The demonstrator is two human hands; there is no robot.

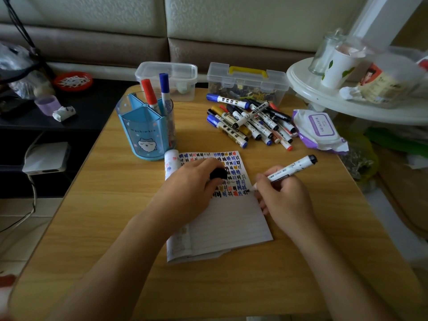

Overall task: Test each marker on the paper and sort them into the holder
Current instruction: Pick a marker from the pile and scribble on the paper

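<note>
A lined notebook (pixel 228 224) lies open on the wooden table, its upper part covered with coloured test marks. My right hand (pixel 283 198) grips a white marker with a black end (pixel 290 169), its tip touching the paper's right edge by the lowest row of marks. My left hand (pixel 192 184) rests on the page and pinches a black cap (pixel 218 173). A blue holder (pixel 148 128) with a cat drawing stands at the upper left. It holds a red-capped marker (pixel 149 93) and a blue-capped marker (pixel 165 92). A pile of markers (pixel 252 122) lies behind the notebook.
Two clear plastic boxes (pixel 168 76) (pixel 247 83) stand at the table's far edge. A pack of wet wipes (pixel 319 129) lies right of the pile. A white round shelf (pixel 324 98) with cups overhangs the far right corner. A dark side table stands to the left.
</note>
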